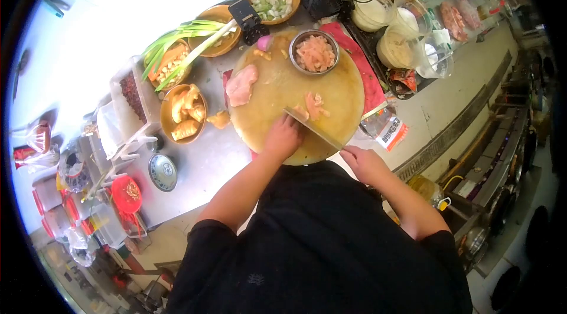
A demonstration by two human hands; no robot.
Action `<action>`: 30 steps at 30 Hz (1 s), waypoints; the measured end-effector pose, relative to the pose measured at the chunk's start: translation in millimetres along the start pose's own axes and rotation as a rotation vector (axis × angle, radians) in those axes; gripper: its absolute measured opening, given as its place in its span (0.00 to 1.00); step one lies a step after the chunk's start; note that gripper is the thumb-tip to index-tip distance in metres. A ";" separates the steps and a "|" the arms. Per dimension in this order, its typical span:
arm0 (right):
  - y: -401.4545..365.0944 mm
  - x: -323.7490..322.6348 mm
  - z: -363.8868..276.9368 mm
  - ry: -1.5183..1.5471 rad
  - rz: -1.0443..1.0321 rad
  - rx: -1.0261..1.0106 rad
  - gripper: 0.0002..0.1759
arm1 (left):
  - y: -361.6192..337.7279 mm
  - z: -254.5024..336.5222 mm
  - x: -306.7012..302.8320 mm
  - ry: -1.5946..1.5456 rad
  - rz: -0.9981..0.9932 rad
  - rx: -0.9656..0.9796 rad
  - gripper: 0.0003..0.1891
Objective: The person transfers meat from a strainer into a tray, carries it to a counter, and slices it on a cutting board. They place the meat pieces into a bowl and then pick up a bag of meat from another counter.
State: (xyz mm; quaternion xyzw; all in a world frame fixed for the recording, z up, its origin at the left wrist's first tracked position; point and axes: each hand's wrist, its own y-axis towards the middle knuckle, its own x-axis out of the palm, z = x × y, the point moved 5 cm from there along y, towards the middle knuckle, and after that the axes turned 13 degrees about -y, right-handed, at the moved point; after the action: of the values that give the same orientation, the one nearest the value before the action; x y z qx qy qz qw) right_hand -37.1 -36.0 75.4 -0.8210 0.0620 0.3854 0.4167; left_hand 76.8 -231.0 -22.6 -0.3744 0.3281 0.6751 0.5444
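My right hand (361, 165) grips the handle of a kitchen knife (314, 129), whose blade lies slantwise over the round cutting board (260, 110). Against the left side of the blade, my left hand (284, 137) has its fingers curled down on a piece of raw meat (300, 112), mostly hidden by hand and blade. Cut slices of pale pink meat (316, 105) lie just beyond the knife. A larger raw piece (241, 85) rests near the board's left edge. At the far side stands a metal bowl (314, 71) filled with cut meat.
Left of the board are a bowl of ginger (190, 114), a bowl of garlic (171, 72) and long green leeks (171, 39). Chopped scallion fills another bowl (273, 2). A purple onion piece (264, 43) sits on the board. Several tubs (394, 48) stand at the right.
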 end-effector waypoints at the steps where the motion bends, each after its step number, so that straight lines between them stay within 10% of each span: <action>1: 1.0 -2.0 1.2 -0.004 0.001 -0.021 0.28 | 0.2 0.4 -0.6 -0.027 -0.033 0.003 0.26; 30: 24.6 9.4 -3.8 0.018 -0.021 -0.068 0.29 | -11.2 0.4 -6.5 -0.153 0.211 0.001 0.20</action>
State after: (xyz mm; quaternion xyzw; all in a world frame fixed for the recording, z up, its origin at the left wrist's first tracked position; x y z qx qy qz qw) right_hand -38.7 -52.6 54.7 -0.8388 0.0439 0.3752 0.3921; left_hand 88.6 -231.7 -17.2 -0.2849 0.3234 0.7550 0.4942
